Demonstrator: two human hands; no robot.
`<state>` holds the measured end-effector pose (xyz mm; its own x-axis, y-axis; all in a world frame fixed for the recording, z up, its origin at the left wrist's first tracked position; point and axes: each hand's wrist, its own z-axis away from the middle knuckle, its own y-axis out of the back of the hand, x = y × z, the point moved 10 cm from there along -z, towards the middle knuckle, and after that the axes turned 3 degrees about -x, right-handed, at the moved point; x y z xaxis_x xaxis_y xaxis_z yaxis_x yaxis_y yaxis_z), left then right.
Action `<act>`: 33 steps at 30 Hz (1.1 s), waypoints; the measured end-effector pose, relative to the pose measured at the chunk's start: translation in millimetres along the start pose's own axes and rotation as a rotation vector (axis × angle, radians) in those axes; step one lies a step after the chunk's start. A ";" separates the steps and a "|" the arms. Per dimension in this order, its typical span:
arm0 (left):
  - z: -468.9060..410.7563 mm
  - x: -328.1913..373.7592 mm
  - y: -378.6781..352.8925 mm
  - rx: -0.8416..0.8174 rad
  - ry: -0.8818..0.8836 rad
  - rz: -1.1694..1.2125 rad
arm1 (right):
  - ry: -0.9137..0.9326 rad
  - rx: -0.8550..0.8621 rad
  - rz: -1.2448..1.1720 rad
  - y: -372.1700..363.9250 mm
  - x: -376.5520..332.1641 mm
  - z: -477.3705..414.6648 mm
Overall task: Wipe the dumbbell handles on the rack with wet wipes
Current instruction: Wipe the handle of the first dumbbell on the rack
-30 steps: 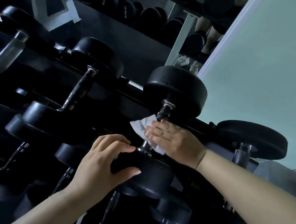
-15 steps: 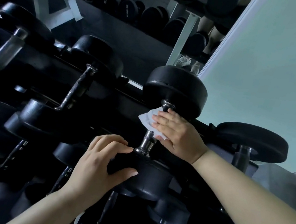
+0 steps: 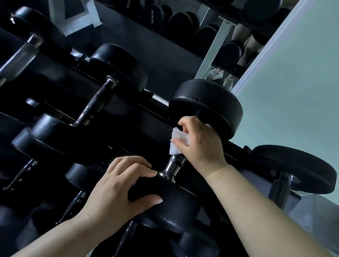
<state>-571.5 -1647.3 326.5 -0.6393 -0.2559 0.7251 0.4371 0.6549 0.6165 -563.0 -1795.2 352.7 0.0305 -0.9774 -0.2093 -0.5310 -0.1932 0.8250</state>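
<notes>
Toward right end of rack (image 3: 240, 149), right hand (image 3: 201, 146) clamps wipe (image 3: 178, 141) round dumbbell handle (image 3: 175, 165); left hand (image 3: 120, 189) grips its near head (image 3: 175, 214).

The right hand (image 3: 200, 146) gripped a white wipe (image 3: 179, 139) round the upper end of the dumbbell handle (image 3: 174, 166), just under the far weight (image 3: 208, 105); the left hand (image 3: 117, 189) held the near weight (image 3: 174, 210) of that handle, fingers curled over its rim, thumb on its side; bare metal showed between the two hands; other dumbbells (image 3: 96, 99) lay on the rack (image 3: 242, 149) to either side of the handle.
</notes>
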 end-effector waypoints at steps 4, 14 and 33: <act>0.6 -0.6 -0.2 -0.004 0.002 0.008 | 0.141 0.086 0.110 8.9 -12.4 6.5; 0.9 0.5 -0.3 0.005 -0.025 0.006 | 0.406 -0.165 0.024 -5.3 -23.3 50.7; 0.7 -0.4 -0.4 0.004 -0.011 0.003 | 0.331 -0.039 0.159 4.1 -0.6 46.2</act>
<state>-571.8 -1646.9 325.8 -0.6447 -0.2461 0.7237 0.4366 0.6586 0.6129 -604.4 -1791.5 331.9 0.2253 -0.9692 0.0993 -0.5190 -0.0332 0.8542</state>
